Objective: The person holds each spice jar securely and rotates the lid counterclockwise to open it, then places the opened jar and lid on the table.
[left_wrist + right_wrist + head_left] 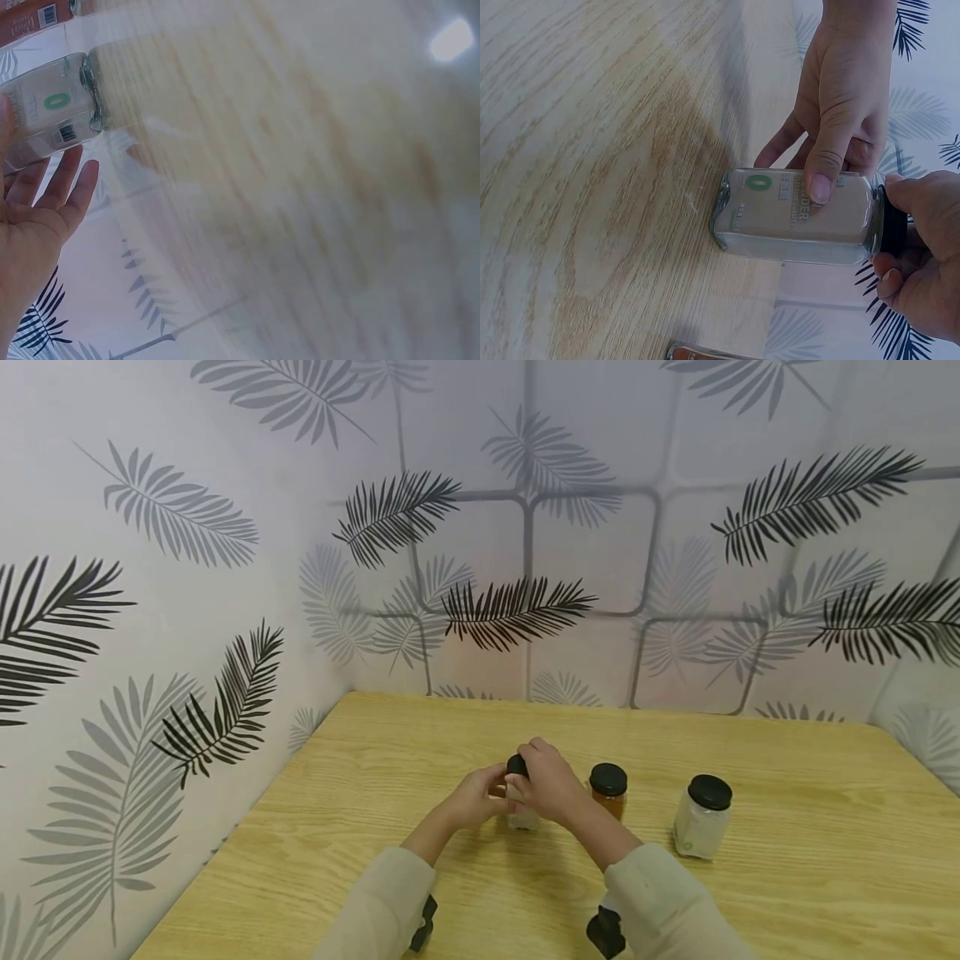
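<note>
A clear square glass jar (780, 229) of pale powder stands upright on the table, with printed lettering and a green ring mark on its side. My left hand (474, 798) holds the jar's body, its thumb across the label in the right wrist view. Around the black lid (894, 221) curl the fingers and thumb of my right hand (551, 781). The lid sits on the jar's neck. In the left wrist view the jar's upper part is cut off by the frame edge.
Just right of my hands stands a jar of orange-brown contents (607, 806) with a black lid, partly behind my right forearm. Farther right is a black-lidded jar of white contents (701, 828). The wooden table (360, 777) meets a leaf-patterned wall (480, 568) behind.
</note>
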Motion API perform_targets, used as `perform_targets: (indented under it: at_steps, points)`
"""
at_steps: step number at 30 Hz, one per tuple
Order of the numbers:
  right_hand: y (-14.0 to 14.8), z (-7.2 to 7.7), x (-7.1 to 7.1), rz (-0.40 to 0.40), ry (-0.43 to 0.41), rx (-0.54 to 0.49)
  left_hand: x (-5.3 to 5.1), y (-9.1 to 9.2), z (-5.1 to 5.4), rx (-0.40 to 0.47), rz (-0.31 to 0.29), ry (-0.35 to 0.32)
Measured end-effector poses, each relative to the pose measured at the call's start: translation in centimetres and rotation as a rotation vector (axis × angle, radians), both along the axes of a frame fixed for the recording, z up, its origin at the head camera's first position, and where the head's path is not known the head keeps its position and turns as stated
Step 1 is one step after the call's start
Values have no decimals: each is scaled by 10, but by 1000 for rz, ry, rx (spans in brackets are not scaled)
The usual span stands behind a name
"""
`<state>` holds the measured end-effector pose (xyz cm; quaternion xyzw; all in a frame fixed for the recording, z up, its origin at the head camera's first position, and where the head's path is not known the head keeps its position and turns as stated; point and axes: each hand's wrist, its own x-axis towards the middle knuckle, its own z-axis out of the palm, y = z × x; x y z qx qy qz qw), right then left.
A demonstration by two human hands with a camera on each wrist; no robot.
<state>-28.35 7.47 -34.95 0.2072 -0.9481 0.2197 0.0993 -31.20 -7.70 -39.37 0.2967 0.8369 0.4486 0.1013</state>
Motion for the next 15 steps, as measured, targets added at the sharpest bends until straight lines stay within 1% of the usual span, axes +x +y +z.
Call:
perform_targets:
  at_steps: [1, 3, 4, 10, 15]
  points:
    - [0, -1, 0, -1, -1, 0, 0, 0, 0, -1, 1, -1]
    - [-1, -1, 0, -1, 1, 0, -7, -1, -9, 2, 1, -1]
    - [-1, -2, 0, -1, 1, 0, -8, -2, -10, 3, -3, 0]
    - [-2, -3, 0, 17, 4, 0, -8, -4, -11, 6, -22, 2]
    - [-1, -3, 1, 67, 13, 1, -8, -6, -11, 1, -32, -1]
